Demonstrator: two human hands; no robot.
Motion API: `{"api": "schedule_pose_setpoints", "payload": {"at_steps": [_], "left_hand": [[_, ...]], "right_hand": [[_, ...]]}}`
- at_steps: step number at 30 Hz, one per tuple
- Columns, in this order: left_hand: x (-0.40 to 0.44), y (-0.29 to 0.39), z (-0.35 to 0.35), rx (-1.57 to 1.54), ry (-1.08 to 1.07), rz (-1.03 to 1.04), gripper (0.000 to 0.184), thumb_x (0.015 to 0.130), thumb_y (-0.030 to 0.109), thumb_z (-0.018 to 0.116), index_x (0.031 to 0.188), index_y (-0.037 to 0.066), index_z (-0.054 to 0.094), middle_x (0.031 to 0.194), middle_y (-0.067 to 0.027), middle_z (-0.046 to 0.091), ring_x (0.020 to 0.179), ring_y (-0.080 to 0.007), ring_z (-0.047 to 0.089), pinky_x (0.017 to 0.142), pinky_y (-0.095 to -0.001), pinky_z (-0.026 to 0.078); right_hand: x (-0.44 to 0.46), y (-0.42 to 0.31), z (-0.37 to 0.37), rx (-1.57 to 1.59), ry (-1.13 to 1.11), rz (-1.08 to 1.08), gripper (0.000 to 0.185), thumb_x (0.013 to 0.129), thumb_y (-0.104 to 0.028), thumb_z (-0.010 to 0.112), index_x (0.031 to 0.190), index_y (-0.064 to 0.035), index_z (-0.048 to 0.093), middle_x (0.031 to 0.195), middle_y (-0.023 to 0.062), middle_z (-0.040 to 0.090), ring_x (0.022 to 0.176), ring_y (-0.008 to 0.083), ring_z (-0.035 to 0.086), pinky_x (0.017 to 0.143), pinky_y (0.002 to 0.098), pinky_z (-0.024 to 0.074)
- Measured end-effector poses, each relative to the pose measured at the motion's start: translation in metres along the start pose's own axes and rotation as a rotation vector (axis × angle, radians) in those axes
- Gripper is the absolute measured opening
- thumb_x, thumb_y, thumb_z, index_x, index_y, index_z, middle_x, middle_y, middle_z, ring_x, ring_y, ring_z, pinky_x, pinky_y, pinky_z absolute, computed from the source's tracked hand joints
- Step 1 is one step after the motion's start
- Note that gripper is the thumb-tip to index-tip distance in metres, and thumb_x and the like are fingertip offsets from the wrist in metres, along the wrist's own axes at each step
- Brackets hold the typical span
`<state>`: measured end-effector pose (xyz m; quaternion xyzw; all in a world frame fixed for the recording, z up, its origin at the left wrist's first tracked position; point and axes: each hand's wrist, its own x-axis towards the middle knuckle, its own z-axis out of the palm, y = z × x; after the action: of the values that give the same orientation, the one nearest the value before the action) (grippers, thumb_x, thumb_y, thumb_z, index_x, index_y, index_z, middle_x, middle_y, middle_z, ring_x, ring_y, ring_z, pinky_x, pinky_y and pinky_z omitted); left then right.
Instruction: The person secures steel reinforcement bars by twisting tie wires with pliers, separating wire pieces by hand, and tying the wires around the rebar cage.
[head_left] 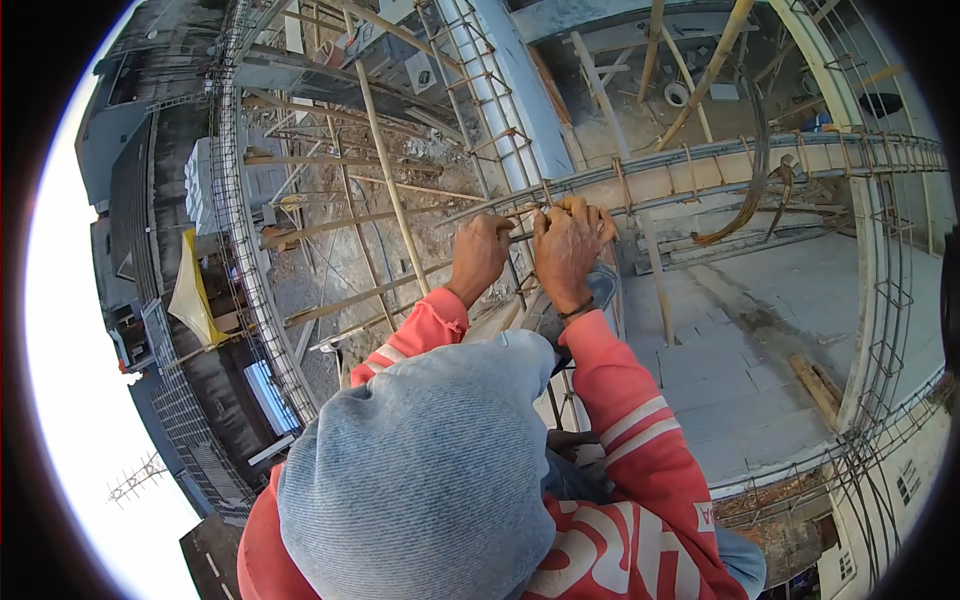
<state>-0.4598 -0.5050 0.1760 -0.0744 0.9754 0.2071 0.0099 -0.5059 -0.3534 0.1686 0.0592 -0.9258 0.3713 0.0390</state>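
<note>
My left hand (480, 257) is closed, its fingertips pinched beside a junction of steel reinforcing bars (690, 165). Close on its right, my right hand (570, 250) is closed too, fingers curled over the bars at the same junction. Whatever small thing lies between the fingers of either hand is too small to make out. A bundle of thin tie wire (748, 205) hangs over the bars to the right. Beside it hangs a rusty metal tool (783, 185) whose kind I cannot tell. Red sleeves (640, 410) cover both arms.
A grey hooded head (420, 470) fills the lower middle. Upright rebar cages (490, 90) and bamboo poles (390, 180) stand around the hands. A concrete slab (750, 340) lies far below at the right. Rubble ground (350, 260) lies below at the left.
</note>
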Motion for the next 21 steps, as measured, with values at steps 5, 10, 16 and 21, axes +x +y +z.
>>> {"api": "schedule_pose_setpoints", "payload": {"at_steps": [5, 10, 16, 21], "left_hand": [[-0.01, 0.009, -0.011, 0.033, -0.029, -0.131, 0.011, 0.086, 0.013, 0.067, 0.09, 0.006, 0.074, 0.092, -0.0181, 0.07, 0.087, -0.0401, 0.067, 0.079, -0.0511, 0.052], [-0.017, -0.016, -0.021, -0.006, -0.144, -0.083, 0.011, 0.083, 0.012, 0.069, 0.091, 0.006, 0.074, 0.092, -0.0176, 0.071, 0.086, -0.0362, 0.069, 0.077, -0.0483, 0.053], [-0.003, -0.027, -0.025, -0.117, -0.249, -0.059, 0.016, 0.081, 0.003, 0.066, 0.094, 0.001, 0.075, 0.09, -0.0167, 0.073, 0.082, -0.0349, 0.069, 0.078, -0.0442, 0.055], [0.004, -0.003, -0.037, -0.041, -0.086, -0.081, 0.017, 0.084, 0.005, 0.063, 0.093, 0.004, 0.077, 0.091, -0.0184, 0.072, 0.081, -0.0368, 0.069, 0.078, -0.0462, 0.055]], "right_hand": [[-0.004, 0.004, -0.007, 0.144, 0.022, -0.013, 0.016, 0.084, -0.022, 0.073, 0.08, -0.0066, 0.073, 0.105, 0.0046, 0.061, 0.104, 0.0252, 0.055, 0.104, 0.0484, 0.0297], [-0.002, 0.004, -0.007, 0.14, -0.001, -0.02, 0.017, 0.083, -0.022, 0.074, 0.079, -0.0064, 0.072, 0.105, 0.0044, 0.061, 0.104, 0.0247, 0.055, 0.105, 0.0481, 0.0296], [0.004, -0.008, -0.001, -0.049, 0.025, 0.013, 0.016, 0.083, -0.021, 0.074, 0.078, -0.0064, 0.071, 0.102, 0.0047, 0.06, 0.103, 0.025, 0.055, 0.105, 0.0482, 0.0298], [-0.004, 0.006, -0.002, 0.169, 0.046, -0.02, 0.015, 0.083, -0.02, 0.074, 0.079, -0.0058, 0.072, 0.102, 0.0076, 0.059, 0.103, 0.0272, 0.055, 0.106, 0.0496, 0.0297]]}}
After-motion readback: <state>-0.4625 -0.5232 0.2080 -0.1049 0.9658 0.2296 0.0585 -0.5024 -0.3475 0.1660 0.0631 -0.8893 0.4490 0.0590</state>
